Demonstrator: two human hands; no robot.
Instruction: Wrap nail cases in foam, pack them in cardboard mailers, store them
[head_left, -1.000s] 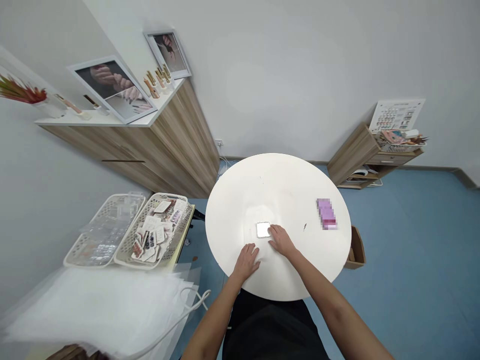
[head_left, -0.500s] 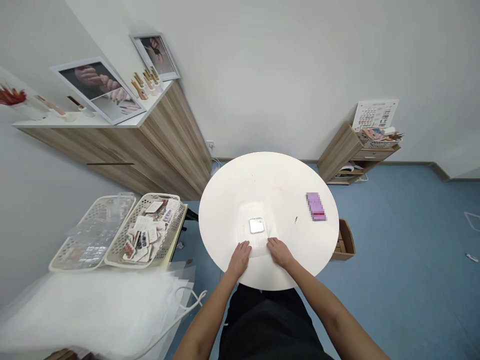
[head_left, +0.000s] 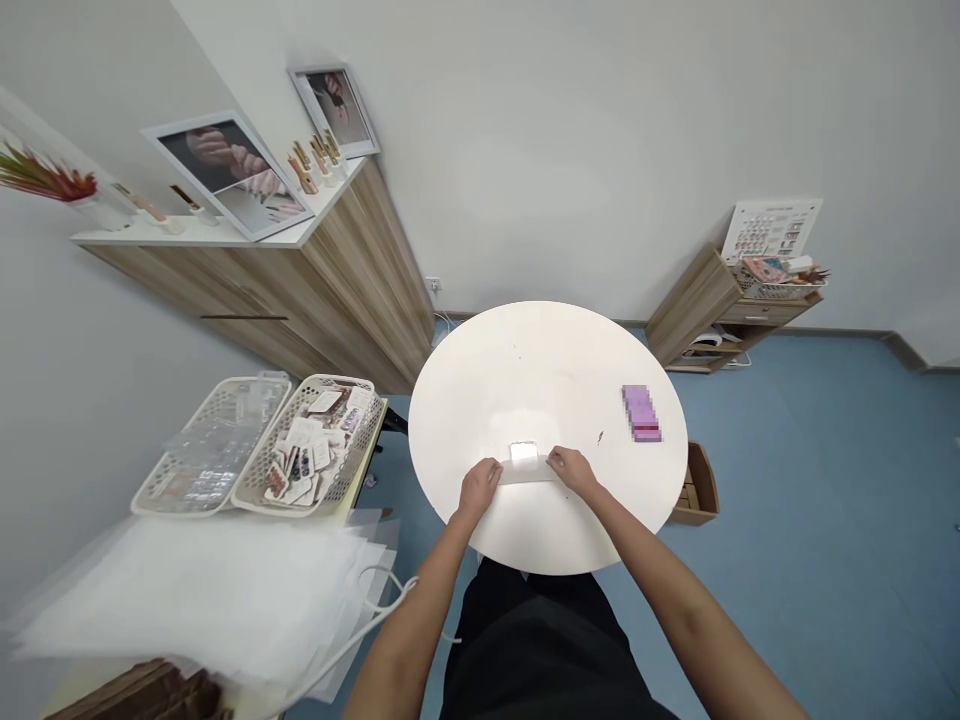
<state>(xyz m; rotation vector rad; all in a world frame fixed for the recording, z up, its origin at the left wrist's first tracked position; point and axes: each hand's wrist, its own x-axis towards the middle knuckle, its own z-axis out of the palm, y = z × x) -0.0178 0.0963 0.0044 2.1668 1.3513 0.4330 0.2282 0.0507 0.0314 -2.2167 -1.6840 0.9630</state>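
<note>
On the round white table, a translucent plastic sheet is stretched between my two hands; I cannot tell if it is a single sheet or a flat bag. My left hand pinches its near edge at the left corner. Fingers of my right hand close on the right end of the same edge, which is raised from the table. Just beyond that edge lies a small, flat, silvery-white square item with rounded corners, its near part covered by the sheet.
A blurred purple pack lies at the table's right. To the left are a white basket of cards, a basket of clear plastic packaging and a stack of translucent sheets. A brown box sits on the floor at right.
Both hands have moved forward and closed on the plastic's near edge, lifting it off the table toward the square item. The whole view has shifted slightly.
</note>
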